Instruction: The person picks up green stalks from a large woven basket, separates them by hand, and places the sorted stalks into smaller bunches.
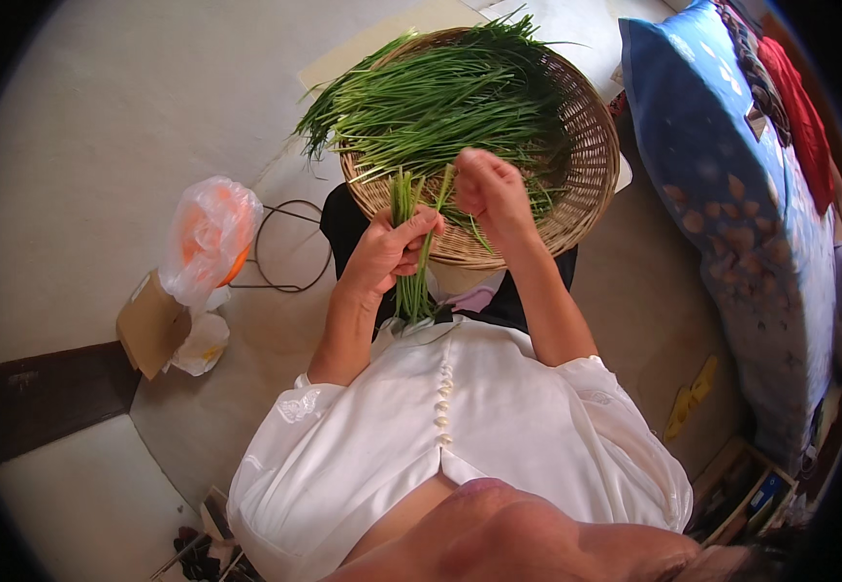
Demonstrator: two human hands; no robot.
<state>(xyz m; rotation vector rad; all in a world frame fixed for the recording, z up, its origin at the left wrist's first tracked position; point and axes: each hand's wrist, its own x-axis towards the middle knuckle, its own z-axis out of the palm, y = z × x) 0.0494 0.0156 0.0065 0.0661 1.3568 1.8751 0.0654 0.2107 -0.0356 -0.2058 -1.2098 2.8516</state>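
A round wicker basket (588, 153) rests over my lap, heaped with long garlic chives (435, 94) whose ends spill over its left rim. My left hand (399, 244) grips a small bunch of chives (412, 284), held upright at the basket's near edge with the pale cut ends upward. One stalk (444, 190) leans apart from the bunch, towards the right. Beside that stalk's tip is my right hand (490, 189), slightly blurred, its fingers curled closed above the basket. I see nothing in its fingers, though their inner side is hidden.
On the left, a clear plastic bag (210, 225) covers something orange, near a cardboard box (148, 320) and a thin metal ring stand (294, 247). A bed with a blue floral cover (726, 196) stands on the right. A yellow object (690, 396) lies on the floor (632, 313).
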